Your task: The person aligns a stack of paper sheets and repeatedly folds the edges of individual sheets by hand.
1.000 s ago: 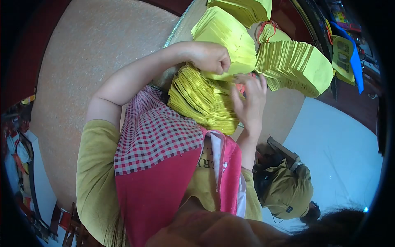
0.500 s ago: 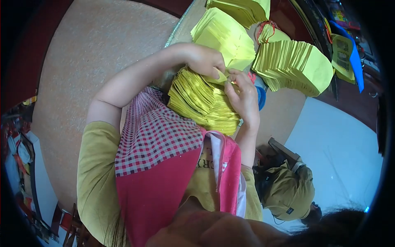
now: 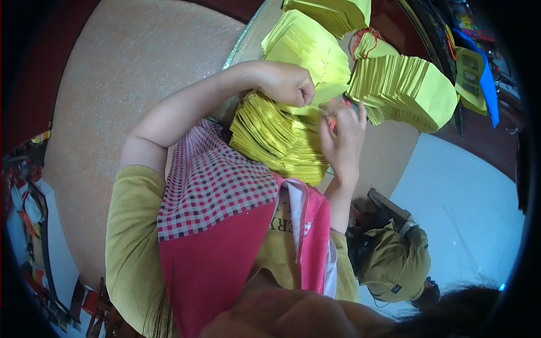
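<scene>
Yellow and thickly creased, one paper pile [image 3: 270,132] sits just beyond the person's checked-and-red apron [image 3: 217,225], directly under the two hands; what bears its weight is hidden. Four more groups of yellow paper lie farther out: one broad stack [image 3: 304,48] touching the far side of the pile, one upper stack [image 3: 332,16] cut off by the top edge of the view, one small bundle [image 3: 376,46] with a single red tie [image 3: 359,42] about it, and one long fanned stack [image 3: 408,90] leaning in many layers to the right. Single sheets are too many and too tightly packed to count.

The left hand [image 3: 287,83] is curled narrow, knuckles up, at the seam between the pile and the broad stack; whether it pinches a sheet, I cannot tell. The right hand [image 3: 342,138] is loosely spread, thumb apart from the fingers, beside the pile's right end, its fingertips slightly blurred.

The left forearm [image 3: 191,104] crosses in front of the bench [image 3: 251,48], and the right hand partly covers a small red item [image 3: 332,120]. One blue object [image 3: 487,90] stands at far right. One other person [image 3: 394,262] in an olive jacket is bent over, lower right.
</scene>
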Available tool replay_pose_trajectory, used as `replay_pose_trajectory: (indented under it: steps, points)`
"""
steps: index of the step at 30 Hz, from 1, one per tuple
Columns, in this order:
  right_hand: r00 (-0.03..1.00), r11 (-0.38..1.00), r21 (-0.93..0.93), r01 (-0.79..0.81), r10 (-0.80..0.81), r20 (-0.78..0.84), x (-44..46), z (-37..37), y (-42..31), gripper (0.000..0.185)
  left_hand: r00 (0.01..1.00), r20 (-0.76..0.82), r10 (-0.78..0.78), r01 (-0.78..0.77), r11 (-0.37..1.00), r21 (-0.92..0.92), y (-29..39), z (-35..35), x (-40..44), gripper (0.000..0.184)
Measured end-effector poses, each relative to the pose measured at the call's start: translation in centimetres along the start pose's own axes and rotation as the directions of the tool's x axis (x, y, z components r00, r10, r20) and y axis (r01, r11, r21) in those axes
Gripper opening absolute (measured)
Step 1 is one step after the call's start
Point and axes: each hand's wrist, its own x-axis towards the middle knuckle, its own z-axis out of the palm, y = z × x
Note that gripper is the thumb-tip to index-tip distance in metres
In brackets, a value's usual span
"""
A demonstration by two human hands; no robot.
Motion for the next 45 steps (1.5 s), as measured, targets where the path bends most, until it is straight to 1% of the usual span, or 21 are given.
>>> replay_pose_trajectory:
  steps: [3,5,6,7,8,9,10,11,13,14,17,21,23,26,29,33,37,39,41,43,45]
  points:
    - [0.981,0.997,0.063,0.035,-0.046,0.190,-0.2,0.0,-1.1,0.012,0.994,-0.110,0.002,0.014,0.990,0.144,0.0,-0.2,0.4,0.016]
    - [0.961,0.994,0.036,0.099,-0.105,0.256,-0.5,0.9,-0.2,0.014,0.736,-0.459,0.497,-0.087,0.742,0.665,-0.9,0.1,1.7,0.016]
    - [0.947,0.993,0.114,-0.035,-0.004,0.322,-0.5,1.0,-0.1,0.015,0.675,-0.517,0.526,0.007,0.697,0.717,0.3,-0.2,1.6,0.015]
    - [0.913,0.967,0.185,-0.173,0.087,0.399,-0.4,1.1,0.0,0.016,0.675,-0.523,0.521,0.016,0.697,0.716,1.2,-0.5,1.0,0.015]
    - [0.925,0.963,0.213,-0.165,0.076,0.372,-0.4,0.8,0.3,0.020,0.783,-0.537,0.314,-0.037,0.885,0.464,1.9,-0.9,0.4,0.015]
    - [0.926,0.963,0.212,-0.167,0.079,0.370,-0.2,0.8,0.3,0.020,0.877,-0.466,0.115,-0.043,0.986,0.161,2.7,-1.4,-0.1,0.015]
    - [0.948,0.960,0.228,-0.165,0.091,0.303,0.0,0.7,0.3,0.022,0.964,-0.265,0.019,0.006,0.996,0.093,3.0,-2.3,-0.7,0.018]
    - [0.966,0.957,0.242,-0.161,0.102,0.236,0.1,0.5,0.4,0.024,0.965,-0.262,0.023,0.002,0.996,0.093,2.2,-2.2,-0.8,0.018]
    - [0.945,0.938,0.266,-0.225,0.142,0.296,0.1,0.8,0.7,0.025,0.998,0.048,0.036,-0.040,0.994,0.101,1.3,-1.6,-1.1,0.024]
    - [0.954,0.932,0.281,-0.227,0.155,0.256,0.3,1.1,0.6,0.022,0.988,0.123,-0.088,0.071,0.988,0.136,1.4,-1.2,-0.6,0.029]
    - [0.955,0.932,0.276,-0.235,0.169,0.245,0.1,1.2,0.0,0.016,0.989,0.035,-0.144,0.133,0.968,0.212,1.0,-0.2,0.2,0.033]
    - [0.977,0.969,0.234,-0.079,0.029,0.211,-0.3,1.1,-0.4,0.011,0.993,-0.096,-0.074,0.093,0.972,0.218,-1.1,0.5,0.2,0.030]
    - [0.982,0.973,0.220,-0.068,0.027,0.185,-0.4,1.2,0.5,0.012,0.990,-0.110,0.088,-0.066,0.980,0.188,-1.7,0.8,0.1,0.025]
    - [0.993,0.975,0.203,-0.092,0.076,0.084,0.4,1.6,1.2,0.016,0.993,0.057,-0.104,0.103,0.994,0.021,1.9,0.1,-0.6,0.021]
    - [0.985,0.935,0.312,-0.171,0.160,0.061,0.1,2.3,2.3,0.015,0.999,-0.010,-0.042,0.042,0.999,0.033,0.1,0.5,0.2,0.019]
    - [0.996,0.996,-0.027,0.091,-0.090,0.025,-0.1,-0.8,-0.6,0.022,0.998,-0.050,-0.028,0.029,0.999,0.025,0.3,0.0,0.0,0.018]
    - [0.952,0.996,0.021,0.088,-0.090,0.293,-0.9,0.9,-0.7,0.014,0.958,-0.282,0.051,0.001,0.983,0.181,0.0,-0.4,1.4,0.019]
    - [0.936,0.997,0.014,0.077,-0.077,0.343,-0.7,1.2,-0.2,0.014,0.730,-0.510,0.454,0.041,0.716,0.697,0.0,-0.4,1.8,0.019]
    - [0.934,0.969,0.185,-0.166,0.095,0.343,-0.7,0.8,-0.1,0.019,0.672,-0.536,0.511,-0.027,0.740,0.672,0.0,-0.4,1.7,0.019]
    - [0.958,0.972,0.194,-0.129,0.072,0.276,-0.5,0.3,-0.1,0.020,0.917,-0.389,0.086,-0.083,0.996,0.025,2.4,-1.3,0.0,0.019]
    - [0.972,0.977,0.157,-0.142,0.107,0.210,-0.4,0.4,0.1,0.017,0.974,-0.224,0.024,-0.040,0.997,-0.068,2.6,-1.9,-0.8,0.022]
